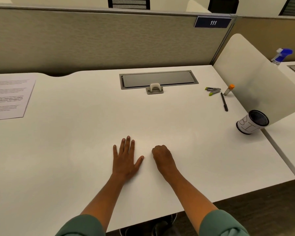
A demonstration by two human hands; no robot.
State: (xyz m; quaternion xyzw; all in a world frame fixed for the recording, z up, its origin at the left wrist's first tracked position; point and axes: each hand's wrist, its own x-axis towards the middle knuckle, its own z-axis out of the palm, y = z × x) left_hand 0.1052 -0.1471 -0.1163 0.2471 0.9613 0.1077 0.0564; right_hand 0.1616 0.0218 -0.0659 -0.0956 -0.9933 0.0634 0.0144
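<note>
- Left hand (125,160) lies palm down on the white desk (71,143), near centre; fingers (127,145) straight, the three middle ones close together, little finger and thumb splayed outward; it holds nothing.
- Right hand (163,158) rests on the desk just right of the left hand, not touching it; fingers curled under into a fist, knuckles toward the far side; no object shows in it.
- Both forearms are bare; green sleeves (78,225) show at the near edge of the frame.
- The desk spans the frame from left to right; both hands are in contact with its near-centre surface, well apart from every item on it.
- Printed sheet (7,97) lies flat at the far left.
- Grey hatch (158,80) is set into the desk at far centre; its lid is down, with a pale latch (155,89) at its near edge.
- Far right: small grey tool with green tips (213,91), tube with an orange cap (228,90) and black pen (224,101) lie near one another; the pen lies flat, nearest of the three.
- Black mesh cup (251,122) with a hand-lettered paper label stands at the right edge, close against the white divider panel (255,82).
- Blue spray bottle (282,55) stands beyond the divider; a dark plate reading 111 (212,23) hangs on the grey partition (92,41) at the far side.
</note>
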